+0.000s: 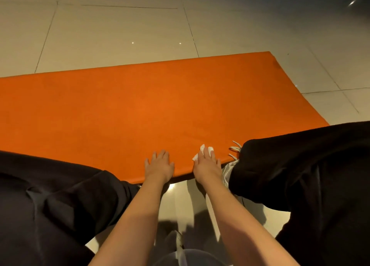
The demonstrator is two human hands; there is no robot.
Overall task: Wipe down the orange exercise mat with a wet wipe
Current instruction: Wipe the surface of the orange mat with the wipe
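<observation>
Orange mat (140, 105) lies flat; left hand (159, 165) spread on it, right hand (207, 165) presses white wipe (202, 148).

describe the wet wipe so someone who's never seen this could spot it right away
Start at the big orange mat on the pale floor and follow its near edge to two flat hands. The wet wipe is the crumpled white scrap peeking out from under the fingers of the right hand; nothing shows under the left hand, and the white laces further right are thin cords.
</observation>
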